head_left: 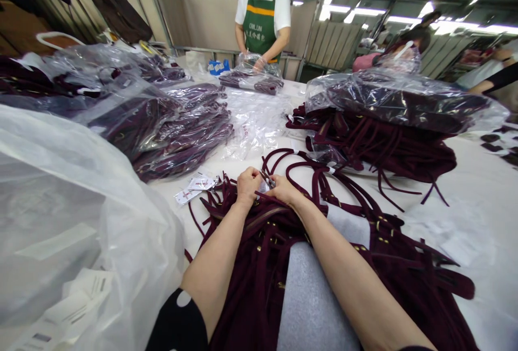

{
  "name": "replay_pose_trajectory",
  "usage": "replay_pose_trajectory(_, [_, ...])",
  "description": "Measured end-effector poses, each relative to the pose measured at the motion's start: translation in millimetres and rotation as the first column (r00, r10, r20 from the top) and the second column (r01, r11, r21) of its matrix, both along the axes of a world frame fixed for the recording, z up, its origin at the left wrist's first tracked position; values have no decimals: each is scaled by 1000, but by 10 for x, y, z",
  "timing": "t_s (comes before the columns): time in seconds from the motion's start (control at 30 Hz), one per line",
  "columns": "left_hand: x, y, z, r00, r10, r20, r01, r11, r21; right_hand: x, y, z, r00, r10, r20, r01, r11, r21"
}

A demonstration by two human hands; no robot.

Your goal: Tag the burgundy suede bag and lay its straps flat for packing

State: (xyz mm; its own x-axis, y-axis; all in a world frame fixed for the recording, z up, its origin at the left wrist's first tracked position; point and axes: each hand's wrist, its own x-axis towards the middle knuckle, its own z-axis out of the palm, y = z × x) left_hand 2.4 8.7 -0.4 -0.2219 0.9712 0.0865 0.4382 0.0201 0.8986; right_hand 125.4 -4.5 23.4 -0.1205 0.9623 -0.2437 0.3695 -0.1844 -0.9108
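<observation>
A burgundy handbag with long straps, fringe and a zip lies on the table right below me. My left hand is closed in a pinch at its top edge; what the fingers hold is too small to make out. Close beside it, my right hand grips small metal scissors, their blades pointing toward my left fingers. A grey sheet lies over the bag's front under my right forearm. White printed hang tags rest left of my left hand. Another burgundy bag overlaps on the right.
Plastic-wrapped burgundy bags are piled at left, with more stacked at right. A large clear plastic sack holding white labels stands near left. Across the table a person in a green apron handles a wrapped bag.
</observation>
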Motion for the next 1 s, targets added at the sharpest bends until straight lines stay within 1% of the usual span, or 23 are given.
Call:
replay_pose_trajectory(0.07, [6,19,-11,996,42,77,-40,999,-31,0,-7,11,1000,7,11,-7,1000,3])
replay_pose_trajectory(0.13, [5,25,-9,993,47,109,-46,999,-8,0,-25,18,997,-23,67,22,999,24])
replay_pose_trajectory(0.23, [-9,13,10,989,-47,140,34,995,93,-4,-59,12,974,-158,160,138,982,128])
replay_pose_trajectory(0.3, [-21,1,21,980,-78,182,51,988,147,-8,-69,-7,969,-192,153,161,968,192])
replay_pose_trajectory(0.37, [-29,-4,22,982,-47,184,18,987,159,-10,-61,-31,980,-152,126,123,969,212])
replay_pose_trajectory(0.43, [-32,4,16,991,-11,132,-6,991,133,-11,-42,-51,988,-101,115,77,976,202])
replay_pose_trajectory(0.5, [-39,25,-3,997,25,75,-31,997,74,-13,-26,-61,993,-52,108,32,983,180])
replay_pose_trajectory(0.6, [-70,72,-55,990,139,30,-137,990,-42,-15,-24,-68,995,11,99,-26,987,158])
replay_pose_trajectory(0.63, [-85,85,-77,984,175,18,-173,983,-68,-14,-31,-73,995,9,95,-25,986,164])
replay_pose_trajectory(0.7, [-116,98,-117,978,210,-2,-209,974,-84,-6,-47,-89,996,-48,69,33,977,212])
replay_pose_trajectory(0.77, [-140,91,-140,984,177,31,-175,983,-61,4,-64,-108,988,-151,12,141,948,284])
replay_pose_trajectory(0.83, [-156,64,-137,988,121,95,-118,992,-35,8,-76,-118,969,-239,-68,248,910,331])
replay_pose_trajectory(0.9, [-165,24,-109,989,94,116,-91,995,-29,-3,-84,-108,945,-289,-155,325,889,323])
replay_pose_trajectory(0.97, [-169,-22,-66,989,137,60,-135,990,-35,-30,-87,-74,901,-330,-283,404,876,264])
replay_pose_trajectory(1.0, [-168,-44,-43,986,163,21,-163,986,-32,-45,-85,-48,864,-348,-363,444,867,226])
